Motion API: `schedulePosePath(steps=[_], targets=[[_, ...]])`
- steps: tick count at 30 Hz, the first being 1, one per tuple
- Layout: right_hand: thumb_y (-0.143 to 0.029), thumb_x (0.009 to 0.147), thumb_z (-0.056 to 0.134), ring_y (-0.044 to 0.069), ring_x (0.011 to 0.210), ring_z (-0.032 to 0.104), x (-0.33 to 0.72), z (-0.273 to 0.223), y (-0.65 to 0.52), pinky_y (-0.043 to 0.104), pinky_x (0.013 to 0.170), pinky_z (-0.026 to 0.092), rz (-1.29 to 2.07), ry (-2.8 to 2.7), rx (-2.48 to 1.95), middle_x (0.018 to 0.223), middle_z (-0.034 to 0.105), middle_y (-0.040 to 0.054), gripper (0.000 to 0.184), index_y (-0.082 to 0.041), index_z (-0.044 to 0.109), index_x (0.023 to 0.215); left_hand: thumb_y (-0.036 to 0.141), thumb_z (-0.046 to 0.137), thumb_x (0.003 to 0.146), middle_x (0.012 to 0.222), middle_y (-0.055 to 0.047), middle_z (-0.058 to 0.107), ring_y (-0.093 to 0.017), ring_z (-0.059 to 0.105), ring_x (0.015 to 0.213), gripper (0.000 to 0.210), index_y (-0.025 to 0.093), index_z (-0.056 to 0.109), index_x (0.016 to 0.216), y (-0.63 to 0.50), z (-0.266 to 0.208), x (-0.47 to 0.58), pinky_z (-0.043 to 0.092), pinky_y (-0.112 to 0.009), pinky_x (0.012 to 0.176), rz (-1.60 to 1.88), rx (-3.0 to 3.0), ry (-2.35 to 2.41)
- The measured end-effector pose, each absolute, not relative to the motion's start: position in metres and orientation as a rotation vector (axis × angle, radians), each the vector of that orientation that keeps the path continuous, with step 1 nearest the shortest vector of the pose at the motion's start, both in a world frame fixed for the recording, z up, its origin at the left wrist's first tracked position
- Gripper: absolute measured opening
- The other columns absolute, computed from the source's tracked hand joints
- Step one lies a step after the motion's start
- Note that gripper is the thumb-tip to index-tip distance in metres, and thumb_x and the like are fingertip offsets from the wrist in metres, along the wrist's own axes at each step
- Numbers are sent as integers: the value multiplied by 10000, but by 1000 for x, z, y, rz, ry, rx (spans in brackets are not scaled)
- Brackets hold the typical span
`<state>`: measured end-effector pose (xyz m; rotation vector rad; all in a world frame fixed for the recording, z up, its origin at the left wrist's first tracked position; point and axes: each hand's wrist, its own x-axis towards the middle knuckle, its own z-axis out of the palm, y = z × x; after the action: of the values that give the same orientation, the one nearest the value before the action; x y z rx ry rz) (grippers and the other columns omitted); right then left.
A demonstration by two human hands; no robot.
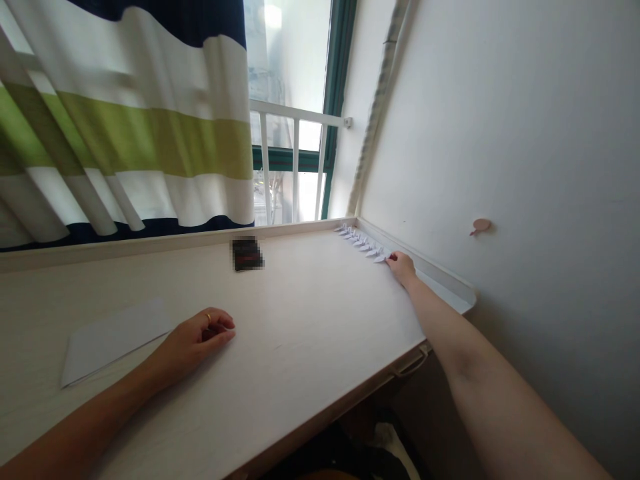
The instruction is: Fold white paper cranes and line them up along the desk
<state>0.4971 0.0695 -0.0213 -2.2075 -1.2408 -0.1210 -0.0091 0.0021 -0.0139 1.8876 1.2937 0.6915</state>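
Observation:
My right hand [401, 267] reaches to the far right of the table, its thumb and forefinger pinched on the nearest white paper crane [380, 258]. That crane stands at the near end of a row of several small folded paper cranes [357, 243], lined up along the right edge toward the corner. My left hand [213, 330], with a ring on one finger, rests on the white tabletop [300, 320]. Its fingers are loosely curled, with a gap to the thumb and nothing held. Left of it lies a stack of white paper sheets [117, 340], partly behind the wrist.
A dark, blurred-out object [247, 254] lies near the back edge. A raised rim [300, 228] borders the table's back and right side. Behind are a striped curtain [150, 127] and a window with a white railing [295, 120]. A pink hook [481, 225] sits on the right wall.

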Motion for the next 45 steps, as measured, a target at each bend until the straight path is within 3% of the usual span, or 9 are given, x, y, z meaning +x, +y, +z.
schedulePosePath(steps=[11, 23, 30, 35, 39, 42, 45], targets=[[-222, 681, 544, 165, 757, 565, 497, -21, 69, 245, 653, 392, -102, -1186, -2160, 850, 644, 79, 260, -133, 587, 922, 462, 531, 687, 898, -56, 613, -172, 571, 726, 338, 171, 568, 856, 3, -13, -11, 451, -299, 684, 613, 1935, 1269], [-121, 624, 493, 186, 709, 558, 485, -12, 57, 261, 653, 407, -187, -993, -2098, 723, 610, 61, 304, -124, 526, 927, 430, 541, 669, 822, -41, 620, -178, 587, 755, 311, 172, 577, 840, 2, -12, -9, 455, -278, 687, 670, 1907, 1233], [-123, 694, 366, 272, 808, 532, 448, 10, 34, 371, 663, 386, -356, -832, -2039, 886, 561, 170, 347, -77, 447, 1028, 405, 484, 707, 817, -53, 596, -170, 583, 716, 307, 157, 551, 874, -3, -2, -6, 471, -299, 690, 680, 2023, 1281], [-164, 742, 381, 212, 773, 521, 375, 28, 37, 321, 699, 383, -325, -1235, -1826, 871, 562, 110, 244, -133, 495, 956, 322, 433, 733, 1111, -161, 523, -271, 441, 1087, 374, 91, 537, 1008, 6, 8, -26, 333, -399, 936, 601, 2364, 1738], [-136, 726, 448, 138, 666, 511, 288, 34, 47, 244, 645, 394, -154, -1744, -1541, 802, 576, 52, 146, -164, 548, 829, 485, 412, 716, 1302, -279, 310, -440, 248, 1196, 670, 49, 367, 1222, 14, 9, -49, 321, -603, 812, 269, 1993, 2286], [-106, 725, 457, 114, 647, 511, 220, 29, 44, 222, 607, 391, -26, -2052, -1313, 788, 580, 28, 148, -170, 565, 804, 557, 364, 717, 1235, -277, 402, -426, 357, 1127, 664, 82, 426, 1176, 15, 10, -57, 349, -592, 770, 86, 1878, 2215], [-94, 712, 493, 109, 653, 513, 164, 19, 31, 218, 612, 397, 60, -2284, -1095, 769, 583, 21, 126, -160, 577, 780, 499, 308, 765, 1227, -251, 427, -398, 380, 1127, 560, 108, 484, 1126, 15, 13, -56, 369, -558, 764, 40, 1906, 2211]])
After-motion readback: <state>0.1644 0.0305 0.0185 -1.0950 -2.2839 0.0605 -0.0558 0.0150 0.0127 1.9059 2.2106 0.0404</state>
